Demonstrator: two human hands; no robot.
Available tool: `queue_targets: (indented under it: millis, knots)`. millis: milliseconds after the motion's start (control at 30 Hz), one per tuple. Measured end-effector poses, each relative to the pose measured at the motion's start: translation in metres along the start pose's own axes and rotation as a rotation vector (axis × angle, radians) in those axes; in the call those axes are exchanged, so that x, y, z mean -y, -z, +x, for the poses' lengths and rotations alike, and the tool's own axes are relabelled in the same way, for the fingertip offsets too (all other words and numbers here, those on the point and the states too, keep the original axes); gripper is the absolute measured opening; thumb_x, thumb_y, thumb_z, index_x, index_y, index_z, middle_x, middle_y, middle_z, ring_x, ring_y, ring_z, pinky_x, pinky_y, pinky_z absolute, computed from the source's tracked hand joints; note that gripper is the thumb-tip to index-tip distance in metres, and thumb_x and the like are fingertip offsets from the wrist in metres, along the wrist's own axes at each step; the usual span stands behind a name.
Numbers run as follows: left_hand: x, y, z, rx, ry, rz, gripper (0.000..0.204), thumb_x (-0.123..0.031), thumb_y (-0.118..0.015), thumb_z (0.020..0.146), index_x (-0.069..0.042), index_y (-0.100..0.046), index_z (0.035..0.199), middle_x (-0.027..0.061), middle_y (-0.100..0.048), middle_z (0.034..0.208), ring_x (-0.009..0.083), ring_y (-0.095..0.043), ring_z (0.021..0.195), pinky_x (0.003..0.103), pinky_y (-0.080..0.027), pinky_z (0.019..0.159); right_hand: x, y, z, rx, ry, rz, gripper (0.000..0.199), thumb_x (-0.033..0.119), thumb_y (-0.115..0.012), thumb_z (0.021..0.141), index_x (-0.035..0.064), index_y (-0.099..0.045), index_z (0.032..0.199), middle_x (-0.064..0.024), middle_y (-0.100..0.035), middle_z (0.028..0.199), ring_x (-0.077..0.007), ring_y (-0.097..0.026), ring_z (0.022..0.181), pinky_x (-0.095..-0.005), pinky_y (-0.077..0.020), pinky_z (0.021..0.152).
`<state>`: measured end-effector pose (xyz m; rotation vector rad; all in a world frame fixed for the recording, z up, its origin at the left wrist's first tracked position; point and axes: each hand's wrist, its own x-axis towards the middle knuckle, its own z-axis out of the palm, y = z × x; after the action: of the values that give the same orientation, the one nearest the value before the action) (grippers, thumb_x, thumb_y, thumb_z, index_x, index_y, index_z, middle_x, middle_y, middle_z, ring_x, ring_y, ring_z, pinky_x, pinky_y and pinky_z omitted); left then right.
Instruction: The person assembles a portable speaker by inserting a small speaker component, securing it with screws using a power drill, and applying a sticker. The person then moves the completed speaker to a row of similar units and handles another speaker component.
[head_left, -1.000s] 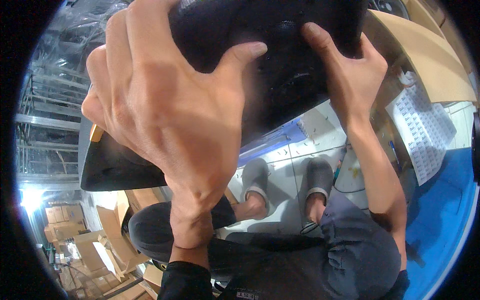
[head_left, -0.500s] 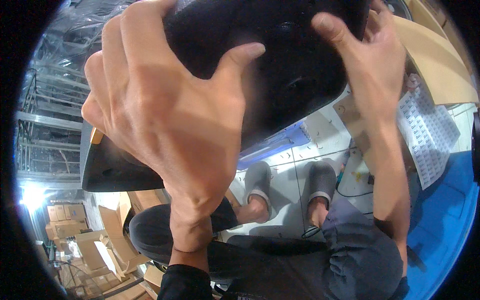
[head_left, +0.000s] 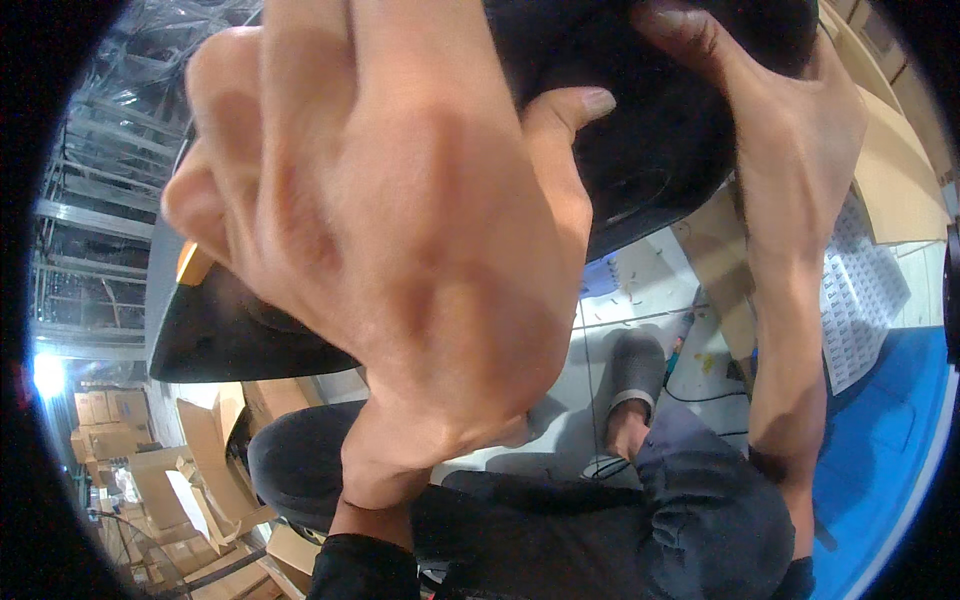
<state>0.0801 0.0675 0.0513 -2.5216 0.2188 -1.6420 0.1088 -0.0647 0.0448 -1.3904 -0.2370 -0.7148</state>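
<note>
A large black object with rounded corners fills the upper middle; its exact kind does not show. My left hand grips it from above, thumb lying along the black surface and fingertips running out of view or hidden. Past that hand's left side, a dark, wide edge sticks out with a small orange piece by my little finger; whether it belongs to the same object I cannot tell. At the right end my right hand holds the object, thumb across the near face and the other fingers mostly behind.
A blue surface and a printed white sheet are at right, beside open cardboard. Cardboard boxes pile up at lower left, near wrapped racks. A cable lies on the tiled floor near my slipper.
Both hands and the black object have shifted to the right. My left hand looms larger and now covers my left slipper and most of the bluish-purple item on the floor.
</note>
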Motion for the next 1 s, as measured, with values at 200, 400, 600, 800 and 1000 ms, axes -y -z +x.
queue_targets:
  millis: [200, 400, 600, 800, 1000]
  knots:
    - [0.0, 0.008, 0.006, 0.06, 0.044, -0.14, 0.062, -0.031, -0.092, 0.059, -0.01, -0.065, 0.111, 0.0054, -0.066, 0.106, 0.0298, -0.059, 0.106, 0.045, -0.04, 0.092, 0.02, 0.007, 0.012, -0.04, -0.098, 0.045, 0.044, -0.002, -0.082, 0.072, -0.0108, -0.059, 0.109, -0.0179, -0.071, 0.096, -0.0221, -0.071, 0.083, -0.03, -0.0599, 0.076]
    - [0.001, 0.017, 0.02, 0.163, -0.076, -0.004, 0.065, -0.038, -0.09, 0.063, -0.005, -0.06, 0.11, 0.0108, -0.064, 0.106, 0.0318, -0.059, 0.106, 0.045, -0.04, 0.093, -0.025, 0.024, -0.004, -0.122, 0.251, -0.273, 0.078, 0.026, -0.094, 0.065, -0.0074, -0.056, 0.123, -0.0201, -0.067, 0.111, -0.0281, -0.066, 0.104, -0.0368, -0.053, 0.091]
    - [0.009, 0.021, 0.03, 0.229, -0.272, 0.058, 0.064, -0.042, -0.089, 0.067, 0.0, -0.058, 0.105, 0.0167, -0.063, 0.102, 0.0359, -0.06, 0.1, 0.047, -0.044, 0.09, -0.077, 0.034, -0.031, -0.147, 0.331, -0.282, 0.086, 0.028, -0.096, 0.062, -0.0061, -0.05, 0.127, -0.0217, -0.065, 0.111, -0.031, -0.066, 0.103, -0.0387, -0.0536, 0.088]
    - [0.014, 0.02, 0.049, 0.294, -0.452, 0.018, 0.063, -0.044, -0.088, 0.069, 0.001, -0.056, 0.1, 0.0208, -0.063, 0.095, 0.04, -0.063, 0.091, 0.048, -0.049, 0.082, -0.072, 0.027, -0.031, -0.181, 0.343, -0.247, 0.087, 0.028, -0.096, 0.062, -0.0053, -0.048, 0.126, -0.024, -0.063, 0.112, -0.0338, -0.066, 0.102, -0.0408, -0.0529, 0.088]
    - [0.003, 0.024, 0.044, 0.463, -0.161, -0.075, 0.072, -0.047, -0.088, 0.068, -0.002, -0.06, 0.116, 0.0204, -0.072, 0.096, 0.0387, -0.071, 0.09, 0.043, -0.055, 0.081, -0.077, 0.023, -0.036, -0.208, 0.35, -0.31, 0.087, 0.029, -0.097, 0.06, -0.0056, -0.049, 0.125, -0.0227, -0.063, 0.111, -0.0317, -0.065, 0.102, -0.0391, -0.0522, 0.089]
